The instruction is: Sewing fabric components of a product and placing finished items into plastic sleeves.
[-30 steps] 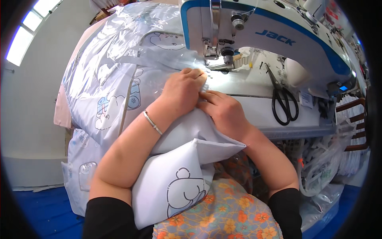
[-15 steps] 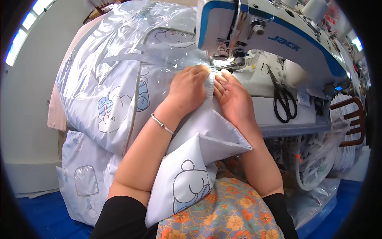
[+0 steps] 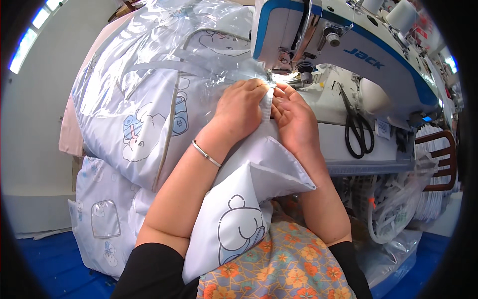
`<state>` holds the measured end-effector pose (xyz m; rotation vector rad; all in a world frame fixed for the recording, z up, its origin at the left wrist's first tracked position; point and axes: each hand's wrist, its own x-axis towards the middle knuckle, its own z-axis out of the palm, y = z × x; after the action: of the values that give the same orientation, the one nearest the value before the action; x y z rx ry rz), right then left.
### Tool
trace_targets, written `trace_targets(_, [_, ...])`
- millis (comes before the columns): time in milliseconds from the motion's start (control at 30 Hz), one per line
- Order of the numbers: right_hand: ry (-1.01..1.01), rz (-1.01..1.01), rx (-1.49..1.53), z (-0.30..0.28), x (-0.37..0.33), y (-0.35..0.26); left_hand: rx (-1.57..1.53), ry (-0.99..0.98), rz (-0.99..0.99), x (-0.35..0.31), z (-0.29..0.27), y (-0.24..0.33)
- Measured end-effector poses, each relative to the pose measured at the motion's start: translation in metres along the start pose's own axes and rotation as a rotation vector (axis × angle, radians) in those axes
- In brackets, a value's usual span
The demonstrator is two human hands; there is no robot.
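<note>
Head: white fabric (image 3: pixel 256 152) between grips (image 3: pixel 241 107) (image 3: pixel 299 119)

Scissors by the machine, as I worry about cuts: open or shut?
Shut, it seems: the scissors show their blades together, one narrow strip.

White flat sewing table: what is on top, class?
A blue-edged white sewing machine and black-handled metal scissors show. The left hand, right hand and white printed fabric cover part of the table, hiding anything beneath.

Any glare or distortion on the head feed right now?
Head view: glare streaks the plastic; a white glow under the machine, near the left hand and right hand; window washed out; fisheye bends straight edges, corners black.
</note>
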<state>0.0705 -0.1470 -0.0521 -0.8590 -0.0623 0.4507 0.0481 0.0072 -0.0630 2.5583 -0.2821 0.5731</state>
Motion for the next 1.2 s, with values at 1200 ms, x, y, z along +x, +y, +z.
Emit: trace_targets(1200, [0.107, -0.829, -1.27, -0.033, 0.032, -0.063, 0.2, -0.013, 0.056, 0.003, 0.007, 0.011])
